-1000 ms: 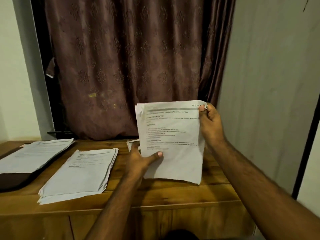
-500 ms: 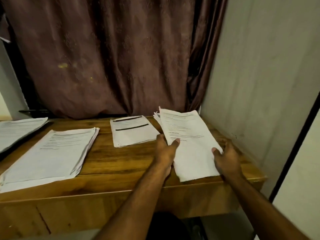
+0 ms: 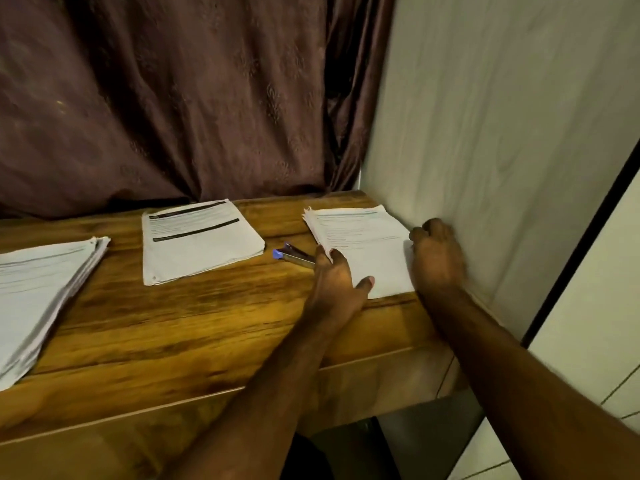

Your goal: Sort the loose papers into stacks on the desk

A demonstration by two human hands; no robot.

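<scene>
White printed paper stack (image 3: 360, 247) lies on the wooden tabletop (image 3: 194, 323) by the wall; left hand (image 3: 337, 284) spread on its edge, right hand (image 3: 437, 258) curled alongside. Two other stacks look sorted; squaring remains.

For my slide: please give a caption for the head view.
Both hands settle a stack beside the wall.
</scene>
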